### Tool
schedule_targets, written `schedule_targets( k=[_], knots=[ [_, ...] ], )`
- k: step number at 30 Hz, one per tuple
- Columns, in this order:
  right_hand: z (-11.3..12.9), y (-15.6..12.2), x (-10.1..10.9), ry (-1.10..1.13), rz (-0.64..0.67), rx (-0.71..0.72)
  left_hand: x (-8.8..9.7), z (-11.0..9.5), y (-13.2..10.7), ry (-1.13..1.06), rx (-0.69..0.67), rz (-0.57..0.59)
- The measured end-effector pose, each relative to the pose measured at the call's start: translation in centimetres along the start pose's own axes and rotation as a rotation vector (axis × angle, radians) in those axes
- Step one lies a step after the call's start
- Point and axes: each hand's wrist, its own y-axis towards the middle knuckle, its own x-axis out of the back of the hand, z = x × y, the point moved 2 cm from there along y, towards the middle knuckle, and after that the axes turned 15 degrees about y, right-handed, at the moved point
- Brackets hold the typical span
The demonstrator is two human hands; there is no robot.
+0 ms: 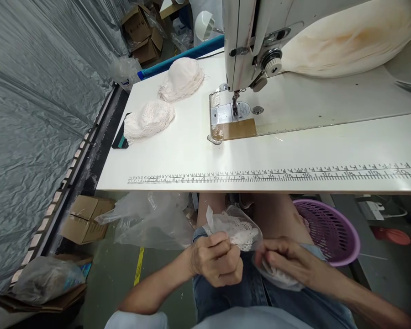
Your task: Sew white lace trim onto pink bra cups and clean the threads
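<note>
Over my lap, my left hand (216, 258) is closed in a fist around the top of a small clear plastic bag (238, 228) that holds white lace pieces. My right hand (287, 261) has its fingers curled and pinching the bag's other side, low by my thigh. Both hands are below the front edge of the white sewing table (260, 160). On the table's far left lie two piles of pale lace cups, one (150, 119) nearer and one (182, 78) farther back. The sewing machine (256, 41) stands at the back, with its needle over the metal plate (228, 114).
A printed ruler (277, 176) runs along the table's front edge. A purple plastic basket (329, 230) sits at my right knee. A large clear bag (150, 219) hangs under the table to my left. Cardboard boxes (85, 219) sit on the floor beside a grey plastic sheet (37, 91).
</note>
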Motion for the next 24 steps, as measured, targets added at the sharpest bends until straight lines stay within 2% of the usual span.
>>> schedule_targets(
  k=[1, 2, 4, 6, 9, 12, 13, 15, 16, 18, 22, 24],
  knots=[
    [-0.3, 0.4, -0.5, 0.107, 0.039, -0.024, -0.1, -0.1, 0.0, 0.005, -0.025, -0.018],
    [-0.5, 0.8, -0.9, 0.212, 0.024, -0.037, -0.2, -0.1, 0.1, 0.041, -0.048, -0.092],
    [-0.7, 1.5, -1.4, 0.403, -0.095, -0.055, -0.2, -0.3, 0.2, 0.147, -0.091, -0.308],
    [-0.6, 2.1, -1.7, 0.548, -0.181, -0.086, -0.2, -0.4, 0.3, 0.207, -0.096, -0.439],
    [-0.3, 2.4, -1.6, 0.635, -0.198, -0.097, -0.1, -0.4, 0.4, 0.189, -0.057, -0.431],
    [0.1, 2.4, -0.9, 0.58, -0.155, -0.053, 0.1, -0.5, 0.3, 0.164, -0.024, -0.404],
    [0.3, 2.3, -0.7, 0.539, -0.13, -0.031, 0.2, -0.5, 0.3, 0.138, 0.018, -0.403],
    [0.8, 2.3, -0.1, 0.425, -0.075, 0.005, 0.5, 0.0, 0.4, 0.037, 0.187, -0.396],
    [1.1, 2.3, 0.1, 0.353, -0.04, 0.012, 0.6, 0.4, 0.6, -0.034, 0.296, -0.359],
    [1.8, 2.3, 0.4, 0.183, 0.053, 0.007, 0.7, 1.4, 1.2, -0.198, 0.474, -0.19],
    [3.9, 2.3, 0.2, -0.22, 0.227, 0.048, 0.6, 3.0, 2.6, -0.595, 0.575, 0.319],
    [5.4, 1.8, 0.2, -0.406, 0.199, 0.116, 0.3, 3.4, 2.8, -0.792, 0.626, 0.506]
  ],
)
